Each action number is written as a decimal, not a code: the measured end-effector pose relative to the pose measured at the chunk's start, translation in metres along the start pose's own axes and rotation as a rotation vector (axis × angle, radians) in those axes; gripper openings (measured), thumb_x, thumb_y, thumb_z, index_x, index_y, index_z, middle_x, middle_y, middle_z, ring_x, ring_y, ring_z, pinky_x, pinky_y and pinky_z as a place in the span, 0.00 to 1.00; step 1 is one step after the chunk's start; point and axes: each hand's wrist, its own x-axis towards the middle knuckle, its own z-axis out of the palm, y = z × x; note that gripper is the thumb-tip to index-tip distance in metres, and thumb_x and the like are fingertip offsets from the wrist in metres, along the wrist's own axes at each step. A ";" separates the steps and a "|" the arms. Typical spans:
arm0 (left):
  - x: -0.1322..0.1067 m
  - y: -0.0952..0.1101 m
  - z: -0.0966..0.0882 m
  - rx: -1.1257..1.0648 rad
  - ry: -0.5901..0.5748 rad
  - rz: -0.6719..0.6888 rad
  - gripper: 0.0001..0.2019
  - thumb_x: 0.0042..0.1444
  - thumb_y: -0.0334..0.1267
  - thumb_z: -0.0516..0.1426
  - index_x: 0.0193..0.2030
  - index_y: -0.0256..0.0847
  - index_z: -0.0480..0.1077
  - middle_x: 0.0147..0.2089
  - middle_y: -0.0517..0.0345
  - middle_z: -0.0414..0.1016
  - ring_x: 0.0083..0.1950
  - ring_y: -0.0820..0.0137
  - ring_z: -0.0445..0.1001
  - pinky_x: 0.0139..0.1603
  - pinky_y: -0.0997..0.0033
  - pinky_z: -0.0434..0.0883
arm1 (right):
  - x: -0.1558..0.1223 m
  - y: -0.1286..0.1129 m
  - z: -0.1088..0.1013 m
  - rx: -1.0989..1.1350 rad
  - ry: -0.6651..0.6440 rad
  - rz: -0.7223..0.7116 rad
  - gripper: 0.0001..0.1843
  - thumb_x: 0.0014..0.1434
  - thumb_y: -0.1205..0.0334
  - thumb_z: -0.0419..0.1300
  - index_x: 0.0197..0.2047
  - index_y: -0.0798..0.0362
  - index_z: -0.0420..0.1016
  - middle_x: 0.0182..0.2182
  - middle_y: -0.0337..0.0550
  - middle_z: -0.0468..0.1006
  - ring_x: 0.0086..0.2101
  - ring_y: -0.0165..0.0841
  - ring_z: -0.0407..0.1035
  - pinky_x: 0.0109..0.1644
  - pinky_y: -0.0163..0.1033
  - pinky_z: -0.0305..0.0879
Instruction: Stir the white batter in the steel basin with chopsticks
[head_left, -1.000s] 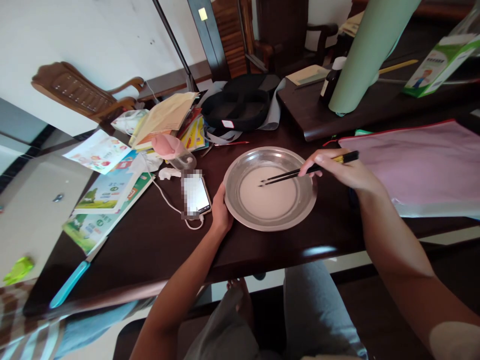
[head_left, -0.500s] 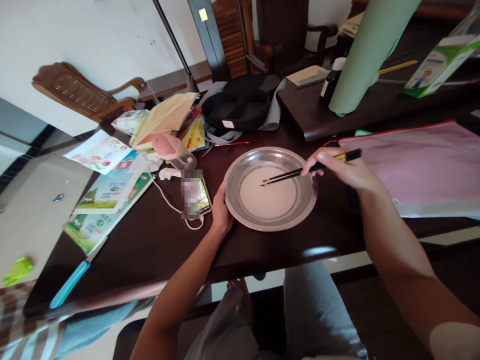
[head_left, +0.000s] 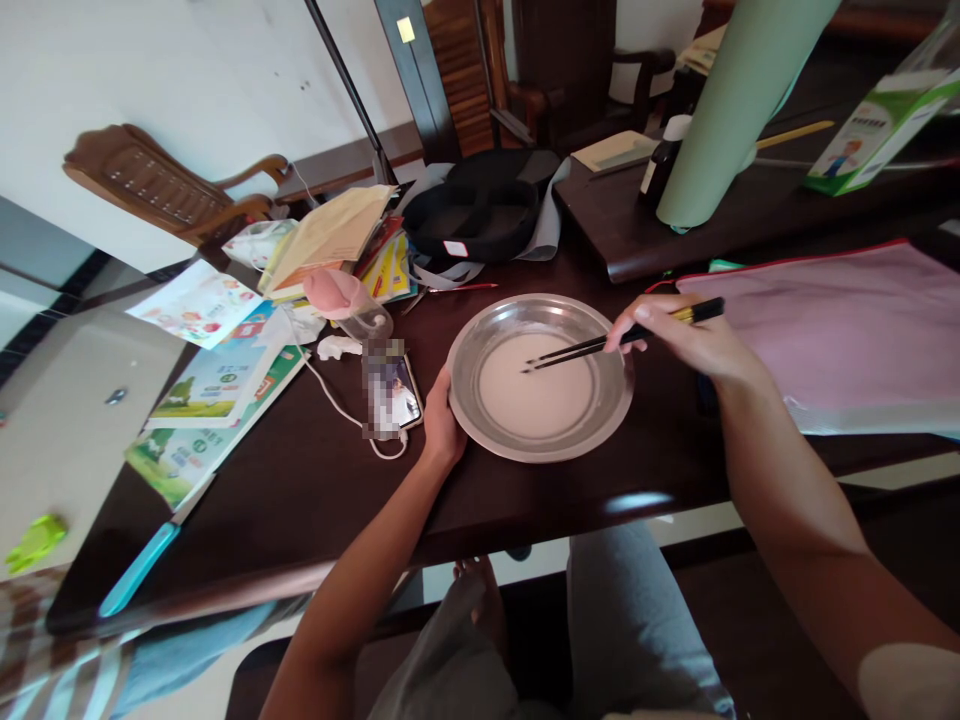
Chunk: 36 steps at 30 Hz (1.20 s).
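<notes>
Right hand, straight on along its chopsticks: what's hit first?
Likely the pale liquid in the metal basin: the black chopsticks in the right hand slope toward it. Whether their tips already touch the surface is unclear from this view.

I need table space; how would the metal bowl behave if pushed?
The metal bowl, with its smooth, shiny wall, would probably stay stiff. Its wide, shallow shape should resist tipping. The pale liquid inside would likely slosh if jolted.
</notes>
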 end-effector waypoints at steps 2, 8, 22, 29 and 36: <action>0.000 0.000 -0.001 0.008 -0.004 0.005 0.15 0.54 0.52 0.69 0.40 0.44 0.83 0.45 0.56 0.90 0.63 0.52 0.84 0.68 0.56 0.77 | -0.001 0.003 -0.007 0.073 0.042 0.000 0.28 0.70 0.37 0.67 0.30 0.51 0.89 0.26 0.46 0.87 0.26 0.32 0.74 0.30 0.38 0.67; 0.000 -0.001 -0.001 0.004 -0.015 0.003 0.16 0.53 0.53 0.69 0.40 0.44 0.83 0.45 0.56 0.90 0.64 0.51 0.83 0.68 0.55 0.77 | -0.002 0.003 0.001 0.090 -0.120 0.021 0.26 0.72 0.39 0.65 0.34 0.52 0.90 0.29 0.47 0.88 0.27 0.32 0.76 0.31 0.38 0.69; 0.000 0.000 0.000 -0.004 -0.003 0.002 0.16 0.52 0.53 0.69 0.40 0.44 0.83 0.46 0.56 0.90 0.64 0.50 0.83 0.68 0.55 0.77 | -0.002 0.002 -0.002 0.128 -0.068 0.029 0.26 0.69 0.38 0.68 0.32 0.51 0.90 0.27 0.47 0.87 0.26 0.33 0.76 0.29 0.38 0.69; 0.000 -0.001 0.000 -0.003 -0.005 -0.001 0.14 0.55 0.51 0.68 0.41 0.44 0.84 0.46 0.56 0.90 0.63 0.52 0.84 0.68 0.56 0.77 | 0.000 0.001 0.000 0.034 -0.006 0.004 0.27 0.71 0.38 0.66 0.34 0.52 0.91 0.30 0.47 0.88 0.27 0.31 0.76 0.31 0.36 0.69; 0.000 0.000 0.000 0.026 0.004 0.011 0.13 0.56 0.51 0.67 0.40 0.44 0.83 0.45 0.57 0.90 0.62 0.53 0.84 0.68 0.57 0.77 | -0.003 0.003 -0.002 0.103 -0.059 0.040 0.27 0.70 0.37 0.67 0.33 0.51 0.90 0.27 0.46 0.87 0.26 0.33 0.76 0.30 0.38 0.69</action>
